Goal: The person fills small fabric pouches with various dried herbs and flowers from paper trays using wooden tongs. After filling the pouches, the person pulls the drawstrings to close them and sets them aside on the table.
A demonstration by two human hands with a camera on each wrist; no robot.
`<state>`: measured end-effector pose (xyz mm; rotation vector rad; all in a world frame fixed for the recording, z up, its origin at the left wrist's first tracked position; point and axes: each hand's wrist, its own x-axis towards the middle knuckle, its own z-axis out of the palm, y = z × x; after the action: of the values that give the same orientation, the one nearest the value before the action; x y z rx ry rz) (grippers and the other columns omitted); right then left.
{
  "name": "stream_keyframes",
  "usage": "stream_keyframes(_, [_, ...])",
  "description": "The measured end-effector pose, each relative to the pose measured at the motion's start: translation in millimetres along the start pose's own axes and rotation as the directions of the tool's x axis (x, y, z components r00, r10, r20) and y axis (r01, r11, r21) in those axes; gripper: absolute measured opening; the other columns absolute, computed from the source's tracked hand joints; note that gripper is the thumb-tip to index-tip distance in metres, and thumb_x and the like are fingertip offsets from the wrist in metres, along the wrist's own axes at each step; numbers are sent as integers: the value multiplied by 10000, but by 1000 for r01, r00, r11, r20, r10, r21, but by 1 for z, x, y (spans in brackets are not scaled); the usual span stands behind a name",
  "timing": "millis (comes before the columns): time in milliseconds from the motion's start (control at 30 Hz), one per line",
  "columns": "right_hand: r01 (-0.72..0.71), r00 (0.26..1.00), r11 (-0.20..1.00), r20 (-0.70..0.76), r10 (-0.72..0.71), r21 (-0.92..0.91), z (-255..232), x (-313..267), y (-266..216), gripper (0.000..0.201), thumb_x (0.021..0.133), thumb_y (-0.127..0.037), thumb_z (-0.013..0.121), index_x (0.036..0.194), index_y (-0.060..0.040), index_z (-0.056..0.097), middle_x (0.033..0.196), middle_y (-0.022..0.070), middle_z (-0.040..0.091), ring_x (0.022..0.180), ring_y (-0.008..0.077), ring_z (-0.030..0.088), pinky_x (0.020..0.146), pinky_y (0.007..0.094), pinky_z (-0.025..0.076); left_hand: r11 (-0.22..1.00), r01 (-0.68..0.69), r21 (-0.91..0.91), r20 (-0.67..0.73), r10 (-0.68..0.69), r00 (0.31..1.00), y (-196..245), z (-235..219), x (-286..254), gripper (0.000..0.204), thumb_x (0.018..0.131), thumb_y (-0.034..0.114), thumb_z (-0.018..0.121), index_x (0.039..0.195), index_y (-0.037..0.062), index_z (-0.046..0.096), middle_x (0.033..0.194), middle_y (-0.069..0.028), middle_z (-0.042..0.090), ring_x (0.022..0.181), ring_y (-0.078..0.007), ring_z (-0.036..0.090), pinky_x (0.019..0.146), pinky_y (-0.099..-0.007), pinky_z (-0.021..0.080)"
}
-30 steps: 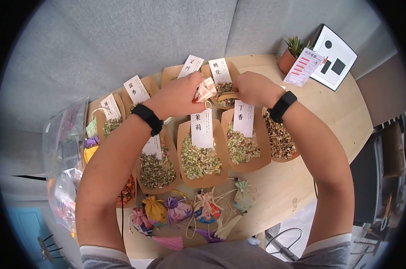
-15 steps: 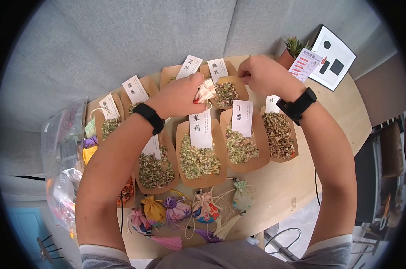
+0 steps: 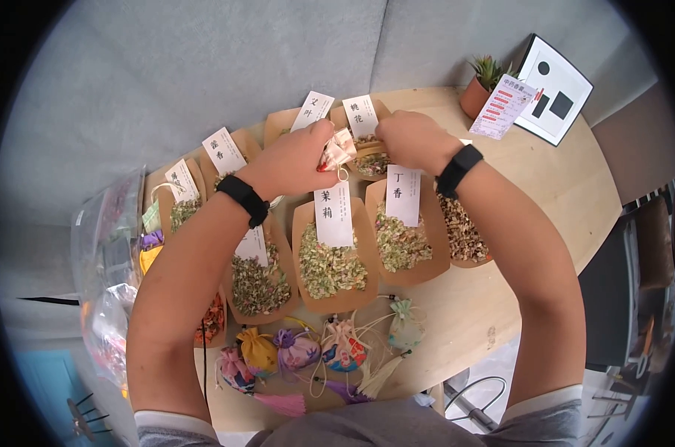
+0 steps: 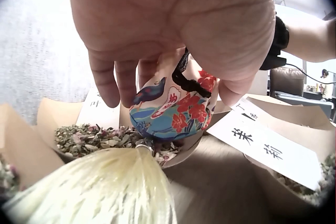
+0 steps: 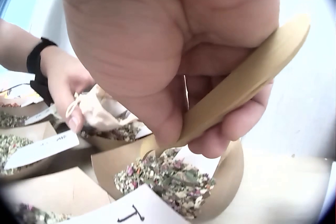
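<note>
My left hand (image 3: 296, 160) holds a small drawstring pouch (image 4: 173, 108) with a cream top, printed with red flowers and a bird on blue. A pale yellow tassel (image 4: 105, 190) hangs beneath it. In the head view the pouch sits beside a paper tray of dried flowers (image 3: 373, 165) at the back. My right hand (image 3: 419, 141) grips a light wooden scoop (image 5: 236, 87) between thumb and fingers. Its lower end is tilted down right over the dried flowers, largely covered by my thumb. The pouch's mouth faces the scoop side.
More labelled paper trays, such as the jasmine tray (image 3: 331, 294) and clove tray (image 3: 412, 276), crowd around both hands. Several finished-looking pouches (image 3: 296, 349) lie along the front edge. A plastic bag (image 3: 103, 253) stands left; a potted plant (image 3: 475, 97) and framed picture (image 3: 555, 89) stand back right.
My right hand lifted up and right away from the back tray, then came back left and down over it with the scoop. My left hand and the pouch have barely moved.
</note>
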<state>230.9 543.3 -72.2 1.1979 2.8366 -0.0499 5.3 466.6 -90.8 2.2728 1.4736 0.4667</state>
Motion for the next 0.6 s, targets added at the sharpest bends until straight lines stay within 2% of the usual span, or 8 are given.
stream_keyframes(67, [-56,998,998,38,56,-18,-10,-7,6,164,772,-58,654,903,-1,734,866,226,712,853,384,700,791,455,550,1000,9,6,-3,-9,1000,1,-1,-1,547,795,261,781,1169,-15,492,919,-179,631,856,-327,651,723,-424,488])
stream_keyframes(167, [-98,990,995,105,98,-5,-18,-4,21,153,773,-78,652,872,1,737,855,228,711,857,393,697,787,459,545,998,57,12,36,-57,998,6,-6,-1,542,796,261,783,1164,-13,493,925,-180,633,858,-325,652,725,-422,487])
stream_keyframes(300, [-128,985,992,117,126,12,-12,-7,25,145,772,-88,694,848,22,748,844,252,711,821,390,708,740,459,557,998,60,2,34,-60,998,5,-4,-1,540,800,264,781,1166,-13,496,929,-181,635,858,-324,652,725,-422,488])
stream_keyframes(367, [-84,991,990,111,71,115,-2,-7,27,175,789,-93,644,878,18,746,853,236,708,830,380,694,752,441,530,999,41,14,28,-42,999,3,-3,-1,545,800,263,781,1172,-11,493,928,-181,637,854,-323,654,723,-421,488])
stream_keyframes(500, [-97,984,975,165,65,198,-8,-15,23,191,804,-90,633,917,8,752,846,234,705,810,370,691,744,435,524,999,46,4,20,-46,999,4,-4,-2,551,797,263,784,1175,-10,491,933,-182,637,864,-322,655,729,-421,489])
stream_keyframes(600, [-29,990,965,143,-9,259,-4,-21,24,173,813,-100,646,915,-2,747,837,227,704,808,380,685,746,446,525,998,67,-10,43,-66,997,6,-5,-2,552,796,258,785,1178,-10,492,941,-181,636,875,-322,656,741,-418,490])
